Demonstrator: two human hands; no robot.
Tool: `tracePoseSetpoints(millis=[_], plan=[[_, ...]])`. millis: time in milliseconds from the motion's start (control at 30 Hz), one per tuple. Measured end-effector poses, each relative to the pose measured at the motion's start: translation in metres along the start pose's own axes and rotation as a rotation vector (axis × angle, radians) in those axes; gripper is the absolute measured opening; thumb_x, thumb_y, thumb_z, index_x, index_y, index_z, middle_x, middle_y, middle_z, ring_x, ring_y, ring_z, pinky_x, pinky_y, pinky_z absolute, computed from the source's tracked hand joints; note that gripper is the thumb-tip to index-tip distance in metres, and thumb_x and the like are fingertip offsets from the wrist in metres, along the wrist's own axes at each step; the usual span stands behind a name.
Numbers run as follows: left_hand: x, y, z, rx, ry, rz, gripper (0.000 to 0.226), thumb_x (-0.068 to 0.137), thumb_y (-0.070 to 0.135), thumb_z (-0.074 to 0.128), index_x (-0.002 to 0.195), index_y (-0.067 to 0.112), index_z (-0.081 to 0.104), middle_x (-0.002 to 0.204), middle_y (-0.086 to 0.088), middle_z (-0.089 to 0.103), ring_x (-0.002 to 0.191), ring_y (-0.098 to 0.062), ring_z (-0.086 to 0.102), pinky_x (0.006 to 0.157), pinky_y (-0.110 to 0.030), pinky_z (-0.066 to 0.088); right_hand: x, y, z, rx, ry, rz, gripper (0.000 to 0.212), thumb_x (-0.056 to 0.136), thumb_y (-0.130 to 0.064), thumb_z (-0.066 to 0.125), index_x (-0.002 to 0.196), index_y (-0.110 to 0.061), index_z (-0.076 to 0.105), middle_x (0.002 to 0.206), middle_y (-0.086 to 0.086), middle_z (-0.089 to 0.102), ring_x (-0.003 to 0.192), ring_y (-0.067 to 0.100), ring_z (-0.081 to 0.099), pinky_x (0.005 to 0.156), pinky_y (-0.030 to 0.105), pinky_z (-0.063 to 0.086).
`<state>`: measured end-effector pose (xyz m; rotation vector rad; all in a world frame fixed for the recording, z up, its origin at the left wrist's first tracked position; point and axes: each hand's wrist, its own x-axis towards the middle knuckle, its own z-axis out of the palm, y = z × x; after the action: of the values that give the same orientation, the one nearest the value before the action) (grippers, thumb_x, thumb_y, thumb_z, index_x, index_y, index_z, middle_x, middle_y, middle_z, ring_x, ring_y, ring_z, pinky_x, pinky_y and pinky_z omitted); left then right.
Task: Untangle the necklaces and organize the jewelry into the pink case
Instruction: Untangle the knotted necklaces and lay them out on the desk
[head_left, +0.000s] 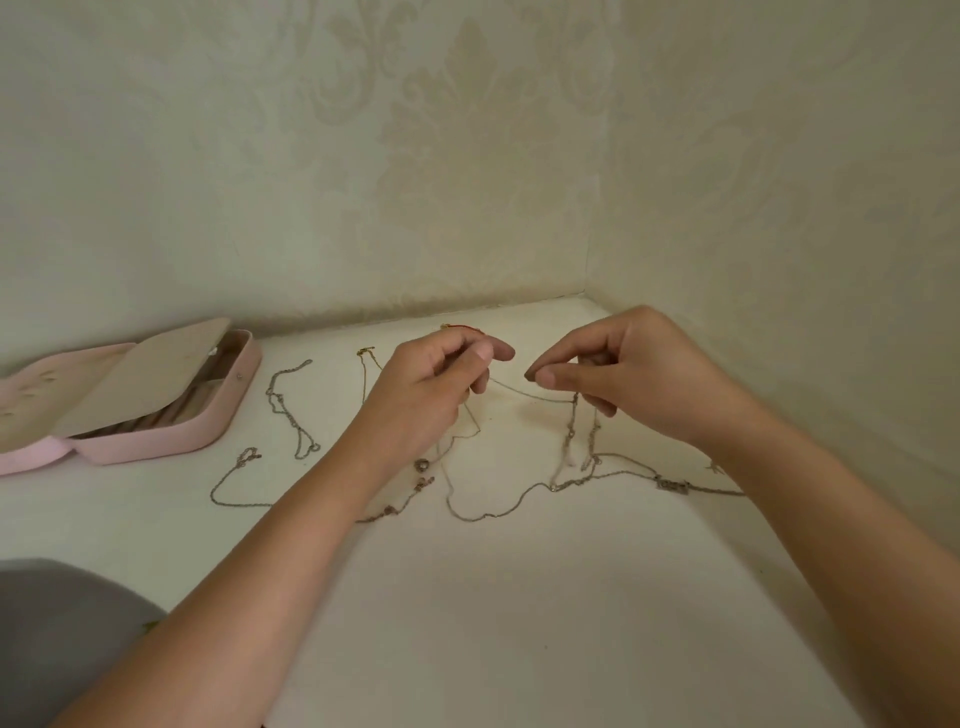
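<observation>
Two hands are up over a white table (519, 597), near the middle of the view. The left hand (431, 395) has its fingers curled and pinches one end of a thin chain (524, 392). The right hand (623, 379) sits at three o'clock from it, thumb and first finger pressed together, and it holds the other end. The thin chain hangs loosely between the two hands. More chain drops from the right hand into a tangle of necklaces (571, 457) on the table at six o'clock from that hand. A long silver strand with a small bar charm (672, 486) runs off toward four o'clock and goes under the right arm. The pink case (171, 441) lies open at nine o'clock from the hands, well apart from them, with a beige flap (156, 374) tilted over it. Between the case and the left hand lie a short silver chain (291, 410) and a gold chain (366, 358). A small red piece (462, 327) peeks out at twelve o'clock, behind the left hand.
</observation>
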<state>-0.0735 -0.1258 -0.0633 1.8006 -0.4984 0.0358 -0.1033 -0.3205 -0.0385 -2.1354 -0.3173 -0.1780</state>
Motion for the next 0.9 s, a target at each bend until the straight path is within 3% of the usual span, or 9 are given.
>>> tracePoseSetpoints(millis=[133, 200, 333, 467, 567, 633, 733, 833, 900], plan=[[0.0, 0.008, -0.014, -0.185, 0.037, -0.053, 0.026, 0.1, 0.019, 0.047, 0.093, 0.017, 0.072, 0.063, 0.008, 0.052, 0.05, -0.006, 0.029, 0.045, -0.015, 0.024, 0.0, 0.002, -0.011, -0.161, -0.038, 0.024, 0.009, 0.077, -0.029, 0.077, 0.085, -0.032, 0.074, 0.038, -0.007, 0.043, 0.038, 0.006, 0.037, 0.044, 0.012, 0.029], [-0.001, 0.012, -0.017, -0.271, 0.0, -0.073, 0.027, 0.099, 0.016, 0.046, 0.091, 0.018, 0.072, 0.064, 0.006, 0.054, 0.048, -0.005, 0.026, 0.043, -0.014, 0.022, 0.001, 0.007, -0.02, -0.25, -0.03, 0.045, 0.004, 0.078, -0.026, 0.077, 0.079, -0.029, 0.075, 0.04, -0.006, 0.052, 0.036, 0.004, 0.04, 0.042, 0.011, 0.031], [-0.004, 0.02, -0.022, -0.256, -0.064, -0.076, 0.026, 0.098, 0.008, 0.046, 0.093, 0.016, 0.071, 0.068, 0.004, 0.054, 0.048, -0.005, 0.025, 0.041, -0.013, 0.022, 0.002, 0.019, -0.036, -0.357, -0.094, 0.116, 0.007, 0.081, -0.019, 0.075, 0.082, -0.026, 0.076, 0.059, -0.004, 0.07, 0.051, 0.003, 0.061, 0.065, 0.024, 0.05], [-0.013, 0.03, -0.027, -0.142, -0.235, -0.125, 0.024, 0.097, 0.005, 0.048, 0.101, 0.017, 0.068, 0.068, 0.005, 0.057, 0.048, -0.004, 0.028, 0.042, -0.013, 0.026, 0.002, 0.023, -0.04, -0.429, -0.177, 0.128, 0.012, 0.08, -0.01, 0.075, 0.081, -0.022, 0.077, 0.066, -0.004, 0.071, 0.052, -0.007, 0.058, 0.055, 0.005, 0.041], [-0.023, 0.042, -0.033, 0.037, -0.496, -0.272, 0.02, 0.095, 0.006, 0.052, 0.11, 0.014, 0.064, 0.074, 0.0, 0.067, 0.05, -0.007, 0.049, 0.047, -0.016, 0.04, 0.001, 0.02, -0.042, -0.32, -0.171, 0.103, 0.01, 0.079, -0.015, 0.076, 0.074, -0.023, 0.076, 0.057, -0.009, 0.065, 0.049, -0.002, 0.052, 0.053, 0.008, 0.038], [-0.028, 0.045, -0.034, 0.229, -0.628, -0.391, 0.02, 0.095, 0.012, 0.057, 0.113, 0.014, 0.064, 0.088, -0.004, 0.074, 0.071, -0.014, 0.068, 0.062, -0.019, 0.051, -0.002, 0.014, -0.041, -0.155, -0.172, 0.07, 0.009, 0.082, -0.017, 0.074, 0.074, -0.022, 0.075, 0.052, -0.009, 0.049, 0.047, 0.003, 0.041, 0.05, 0.012, 0.033], [-0.026, 0.042, -0.025, 0.461, -0.494, -0.363, 0.019, 0.089, 0.023, 0.067, 0.108, 0.026, 0.066, 0.098, 0.008, 0.074, 0.096, -0.011, 0.068, 0.085, -0.023, 0.051, -0.004, 0.004, -0.037, -0.02, -0.196, 0.008, 0.005, 0.083, -0.017, 0.072, 0.079, -0.016, 0.075, 0.053, -0.009, 0.043, 0.047, 0.002, 0.033, 0.047, 0.011, 0.027], [-0.02, 0.039, -0.002, 0.343, -0.264, -0.246, 0.027, 0.08, 0.031, 0.077, 0.105, 0.029, 0.067, 0.095, 0.013, 0.072, 0.09, 0.001, 0.067, 0.09, -0.023, 0.049, -0.005, 0.001, -0.033, 0.01, -0.185, -0.036, 0.004, 0.083, -0.014, 0.072, 0.083, -0.013, 0.075, 0.051, -0.013, 0.049, 0.045, 0.001, 0.036, 0.045, 0.008, 0.027], [-0.017, 0.037, 0.014, 0.265, -0.185, -0.178, 0.031, 0.076, 0.032, 0.079, 0.104, 0.029, 0.067, 0.094, 0.012, 0.073, 0.088, 0.002, 0.067, 0.089, -0.021, 0.049, -0.005, 0.001, -0.031, 0.044, -0.175, -0.046, 0.005, 0.081, -0.017, 0.074, 0.083, -0.014, 0.076, 0.052, -0.004, 0.04, 0.043, 0.004, 0.029, 0.043, 0.011, 0.024]])
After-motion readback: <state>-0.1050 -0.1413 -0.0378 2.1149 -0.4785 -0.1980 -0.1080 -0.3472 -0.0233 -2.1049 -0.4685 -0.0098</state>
